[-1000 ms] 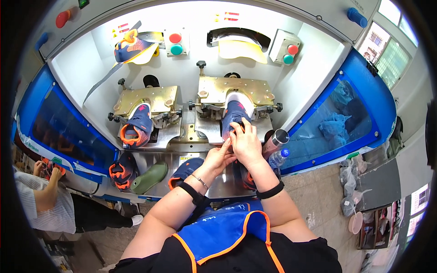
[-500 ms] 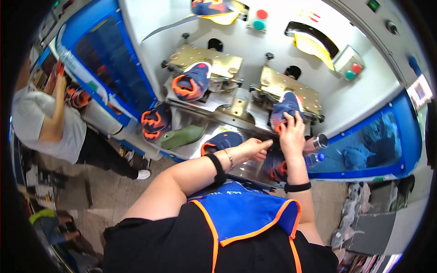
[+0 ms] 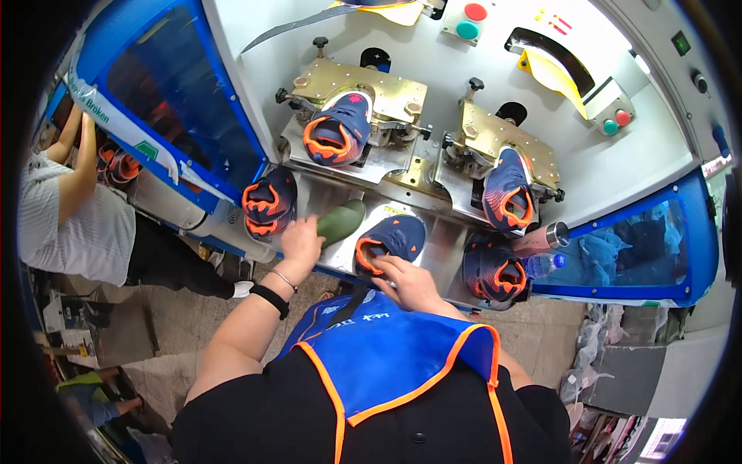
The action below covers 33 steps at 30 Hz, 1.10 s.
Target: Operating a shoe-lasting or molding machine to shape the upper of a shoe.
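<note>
My left hand (image 3: pixel 302 244) is closed on the near end of a green shoe last (image 3: pixel 341 222), which slants up and to the right over the metal shelf. My right hand (image 3: pixel 411 284) has its fingers at the orange-lined opening of a navy sneaker (image 3: pixel 399 234), gripping its near edge. The thumb is partly hidden. Another navy and orange sneaker (image 3: pixel 338 133) sits at the left brass clamp plate (image 3: pixel 386 91). A matching sneaker (image 3: pixel 508 189) sits at the right clamp plate (image 3: pixel 483 127), with neither hand on it.
Stacked sneakers (image 3: pixel 270 203) stand at the shelf's left end, and more sneakers (image 3: pixel 493 269) at its right. Beside these lie a pink tumbler (image 3: pixel 541 239) and a blue-capped bottle (image 3: pixel 545 264). Blue-framed doors (image 3: pixel 174 93) flank the machine. A person in a white shirt (image 3: pixel 77 220) stands at left.
My right hand has left the sneaker at the right clamp and come to the middle sneaker. My left hand has swung left onto the green last, whose angle has changed.
</note>
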{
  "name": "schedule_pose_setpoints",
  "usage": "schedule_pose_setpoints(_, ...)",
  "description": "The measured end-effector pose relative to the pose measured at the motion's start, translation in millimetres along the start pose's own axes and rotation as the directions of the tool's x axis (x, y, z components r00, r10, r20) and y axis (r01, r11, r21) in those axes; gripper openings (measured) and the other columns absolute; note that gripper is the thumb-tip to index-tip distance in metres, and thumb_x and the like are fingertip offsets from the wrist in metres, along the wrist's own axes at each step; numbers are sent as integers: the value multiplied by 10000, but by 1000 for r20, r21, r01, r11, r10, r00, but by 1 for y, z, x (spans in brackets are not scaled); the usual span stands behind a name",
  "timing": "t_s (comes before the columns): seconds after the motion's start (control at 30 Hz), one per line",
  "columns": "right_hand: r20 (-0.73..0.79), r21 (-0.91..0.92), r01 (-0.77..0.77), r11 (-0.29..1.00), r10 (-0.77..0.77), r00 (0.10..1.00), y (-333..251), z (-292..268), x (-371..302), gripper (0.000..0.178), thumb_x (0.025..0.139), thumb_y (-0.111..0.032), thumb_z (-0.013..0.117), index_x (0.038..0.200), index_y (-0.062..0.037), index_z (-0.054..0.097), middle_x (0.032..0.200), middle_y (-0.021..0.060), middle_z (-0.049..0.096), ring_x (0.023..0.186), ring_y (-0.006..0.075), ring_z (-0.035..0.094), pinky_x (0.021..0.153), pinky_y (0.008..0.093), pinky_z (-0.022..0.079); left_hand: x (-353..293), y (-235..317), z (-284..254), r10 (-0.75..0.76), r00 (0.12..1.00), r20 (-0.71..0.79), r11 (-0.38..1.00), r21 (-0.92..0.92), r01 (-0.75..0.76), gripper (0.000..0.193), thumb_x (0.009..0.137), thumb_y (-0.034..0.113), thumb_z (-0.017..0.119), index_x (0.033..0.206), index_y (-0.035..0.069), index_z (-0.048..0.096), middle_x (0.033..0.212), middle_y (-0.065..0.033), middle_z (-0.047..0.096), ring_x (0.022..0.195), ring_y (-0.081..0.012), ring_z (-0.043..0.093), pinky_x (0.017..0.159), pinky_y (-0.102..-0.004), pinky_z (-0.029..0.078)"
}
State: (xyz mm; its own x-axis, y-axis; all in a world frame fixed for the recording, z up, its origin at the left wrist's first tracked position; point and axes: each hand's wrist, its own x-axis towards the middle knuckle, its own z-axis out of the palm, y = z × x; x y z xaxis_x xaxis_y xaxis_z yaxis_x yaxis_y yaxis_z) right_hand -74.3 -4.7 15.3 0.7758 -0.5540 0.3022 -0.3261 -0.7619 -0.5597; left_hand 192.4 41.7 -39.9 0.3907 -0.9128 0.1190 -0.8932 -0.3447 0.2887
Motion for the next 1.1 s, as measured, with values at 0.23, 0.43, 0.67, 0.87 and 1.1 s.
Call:
schedule_pose_setpoints(0.23,232,-309,-230,923,307,923,12,0,0,399,832,-438,718,965,-67,651,924,113,640,924,315,614,743,423,510,-16,66,48,-10,996,93,898,-437,50,666,798,250,708,1380,62,445,1237,-230,546,1137,-422,542,955,-486,469)
schedule_pose_setpoints(0.43,23,-13,-198,980,198,980,-50,-182,14,246,797,-253,784,838,-51,649,769,78,573,776,266,570,718,376,464,-4,69,41,202,978,57,797,-589,-130,577,809,143,653,1367,178,512,1435,-226,419,1253,-435,487,1038,-456,439)
schedule_pose_setpoints(0.67,-526,-399,-291,869,43,849,-53,-325,86,209,806,-148,753,911,-48,602,842,105,613,699,274,604,635,349,472,4,71,49,184,983,6,784,-604,-144,447,793,132,641,1234,110,573,1391,-237,450,1215,-438,516,1010,-454,457)
schedule_pose_setpoints(0.87,-433,-301,-312,901,162,887,59,-385,147,247,835,-266,723,946,-59,647,915,121,683,899,273,656,785,358,499,5,71,56,189,982,-7,798,-581,-158,446,792,202,651,1232,170,589,1410,-179,462,1202,-401,538,976,-457,482)
schedule_pose_setpoints(1.1,-858,-260,-480,838,27,512,125,-367,188,418,824,-289,755,1160,-70,636,1097,162,655,1070,322,612,957,406,469,-1,73,50,146,989,19,833,-541,-113,445,788,231,648,1228,184,598,1316,-168,521,1155,-384,568,943,-455,496)
